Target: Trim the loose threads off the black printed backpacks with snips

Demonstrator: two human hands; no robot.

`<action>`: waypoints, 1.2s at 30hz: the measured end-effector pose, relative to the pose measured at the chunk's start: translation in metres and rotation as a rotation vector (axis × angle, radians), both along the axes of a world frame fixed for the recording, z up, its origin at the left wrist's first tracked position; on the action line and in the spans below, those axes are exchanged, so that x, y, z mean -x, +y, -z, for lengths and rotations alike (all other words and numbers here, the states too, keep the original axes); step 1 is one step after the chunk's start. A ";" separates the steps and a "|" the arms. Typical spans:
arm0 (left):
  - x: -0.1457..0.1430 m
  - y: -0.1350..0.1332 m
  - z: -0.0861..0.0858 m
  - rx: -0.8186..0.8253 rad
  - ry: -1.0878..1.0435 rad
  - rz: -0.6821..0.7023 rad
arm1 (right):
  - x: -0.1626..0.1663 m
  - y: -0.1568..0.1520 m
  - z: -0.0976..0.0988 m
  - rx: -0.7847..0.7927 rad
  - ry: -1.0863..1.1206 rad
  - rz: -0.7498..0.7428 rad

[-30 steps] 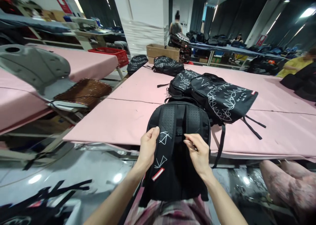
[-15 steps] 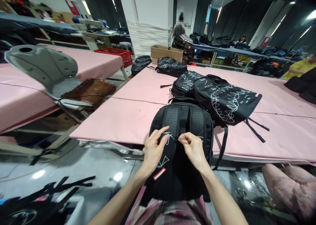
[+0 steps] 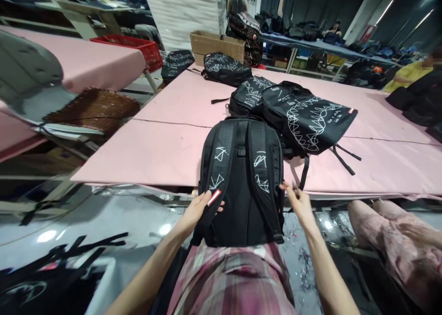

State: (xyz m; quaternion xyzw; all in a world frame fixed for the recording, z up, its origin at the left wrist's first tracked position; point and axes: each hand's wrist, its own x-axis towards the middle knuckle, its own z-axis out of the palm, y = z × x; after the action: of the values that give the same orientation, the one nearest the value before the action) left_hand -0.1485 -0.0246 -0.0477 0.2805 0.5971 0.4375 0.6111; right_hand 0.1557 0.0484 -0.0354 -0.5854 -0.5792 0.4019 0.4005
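A black backpack (image 3: 238, 200) rests against the table edge and my lap, its back panel and two shoulder straps facing me. White scribbled drawings run along the straps. My left hand (image 3: 202, 207) is closed around the lower left shoulder strap (image 3: 217, 182), thumb by its red-and-white label and fingers partly behind it. At the bag's right side, my right hand (image 3: 297, 200) is closed with fingertips pinched near the edge. Something small and dark shows between its fingers; I cannot make out what it is.
More black backpacks with white drawings (image 3: 311, 117) lie on the pink table (image 3: 155, 144). A cardboard box (image 3: 216, 48) stands at the far end. On the left are a grey chair (image 3: 31, 66) and a red crate (image 3: 129, 50). Someone's legs (image 3: 380, 232) are close on my right.
Both hands have moved down and apart from the middle of the straps. My left hand has taken hold of the left strap; my right hand has gone to the bag's right side. The straps now lie flatter.
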 end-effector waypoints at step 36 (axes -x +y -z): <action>-0.009 0.018 -0.026 -0.069 -0.268 -0.164 | 0.068 0.023 -0.011 0.328 0.686 0.070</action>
State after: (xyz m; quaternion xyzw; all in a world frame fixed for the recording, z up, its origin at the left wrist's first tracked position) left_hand -0.1398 -0.0068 -0.0215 0.1909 0.5155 0.5397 0.6376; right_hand 0.0877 0.0716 -0.0243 -0.4926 -0.3189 0.6480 0.4855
